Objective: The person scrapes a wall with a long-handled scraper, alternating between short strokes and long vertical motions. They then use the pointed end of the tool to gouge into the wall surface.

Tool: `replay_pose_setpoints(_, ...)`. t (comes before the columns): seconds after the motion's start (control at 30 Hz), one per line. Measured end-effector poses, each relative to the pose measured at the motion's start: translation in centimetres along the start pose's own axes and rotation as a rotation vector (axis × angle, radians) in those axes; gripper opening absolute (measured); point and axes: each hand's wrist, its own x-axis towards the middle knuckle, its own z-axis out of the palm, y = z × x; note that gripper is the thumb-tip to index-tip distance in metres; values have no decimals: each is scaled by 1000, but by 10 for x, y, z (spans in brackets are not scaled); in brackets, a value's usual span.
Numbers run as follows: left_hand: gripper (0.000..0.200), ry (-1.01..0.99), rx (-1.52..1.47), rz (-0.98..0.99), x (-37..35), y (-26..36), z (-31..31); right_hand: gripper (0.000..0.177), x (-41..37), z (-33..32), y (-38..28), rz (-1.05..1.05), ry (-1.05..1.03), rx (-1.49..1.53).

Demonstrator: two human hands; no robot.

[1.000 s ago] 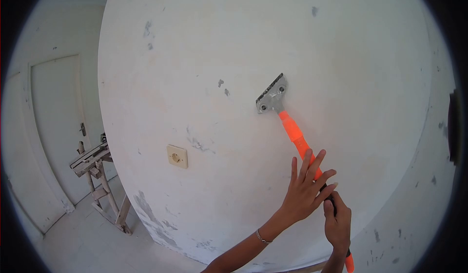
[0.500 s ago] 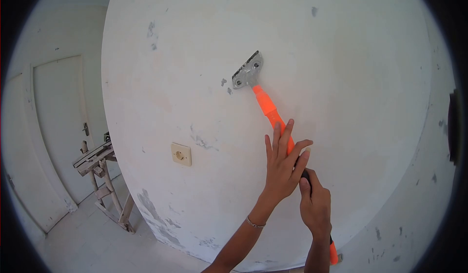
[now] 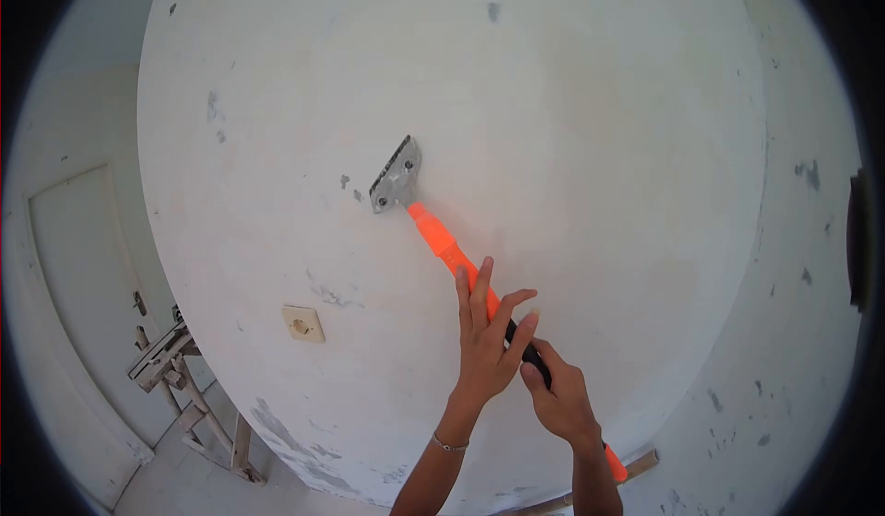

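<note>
A long-handled scraper [image 3: 433, 230] with an orange and black handle lies slantwise against the white wall. Its grey metal head [image 3: 398, 179] has a dark blade edge and touches or nearly touches the wall, just right of two small grey patches. My right hand [image 3: 564, 403] is wrapped around the black part of the handle. Farther up, my left hand [image 3: 484, 359], with a bracelet at the wrist, rests along the handle with its fingers stretched and spread. The handle's orange end [image 3: 615, 463] shows beyond my right wrist.
A cream wall socket [image 3: 302, 324] sits left of my hands. Grey bare patches [image 3: 295, 442] mark the lower wall. On the left stand a wooden trestle [image 3: 189, 378] and a closed door [image 3: 88, 239]. A wooden strip [image 3: 641, 468] lies at the wall's foot.
The view has shifted, so wall, socket and hands appear farther left and the scraper head lower. The head stays beside the same grey patches, and both hands keep their places on the handle.
</note>
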Motion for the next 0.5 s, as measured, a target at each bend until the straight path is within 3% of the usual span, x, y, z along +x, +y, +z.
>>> replay_pose_setpoints(0.03, 25, -39, 25, -10, -12, 3, 7, 33, -12, -5, 15, -19, -25, 72)
replay_pose_setpoints(0.07, 28, -95, 12, 14, -25, 4, 17, 35, -25, -14, 28, 89, -74, 107)
replay_pose_setpoints(0.27, 19, -291, -50, 181, -81, 32, 88, 33, -97, -27, 128, 202, 92, 353)
replay_pose_setpoints(0.33, 20, -308, -57, 211, -82, 43, 105, 36, -110, -32, 136, 183, 214, 510)
replay_pose_setpoints(0.5, 23, -152, -132, 286, -69, 59, 132, 51, -138, -62, 129, 256, 171, 481)
